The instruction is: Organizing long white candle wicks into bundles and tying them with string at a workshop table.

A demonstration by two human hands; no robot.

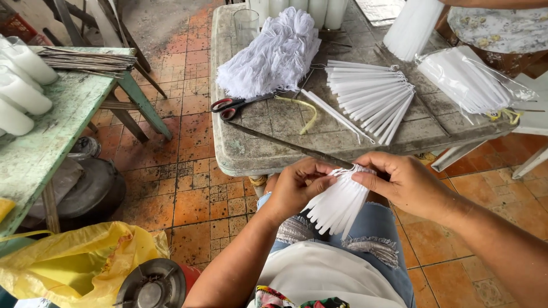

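Both hands are working a fan of thin white candles (339, 202) over the person's lap, at about 6 o'clock from the grey table (251, 151). The left hand (294, 188) is pinching the wick ends at the top of the fan between thumb and fingers; the right hand (402, 182) is closing on the same knot of wicks from the other side, so each is grasping the bunch and neither is loose. The candles are hanging downward from that joined top.

Judging by what is lying about, the work is partly done. One finished-looking fan of candles (371, 97) is lying flat on the table at 12 o'clock from the hands, and a bag of candles (468, 82) is sitting at 2 o'clock (clear plastic, seemingly full). The bunch in hand is not yet set down, and a heap of white string (274, 54) at 11 o'clock suggests more tying to come. Scissors (231, 105) are lying just beside that heap.

As for containers: a clear glass (246, 25) is standing at the table's far edge, and I cannot tell whether anything is in it. A yellow bag (74, 262) is slumping at 9 o'clock on the floor, its contents hidden. Thick white candles (23, 85) are lying on the green table (51, 142) at 10 o'clock, well apart from the hands.
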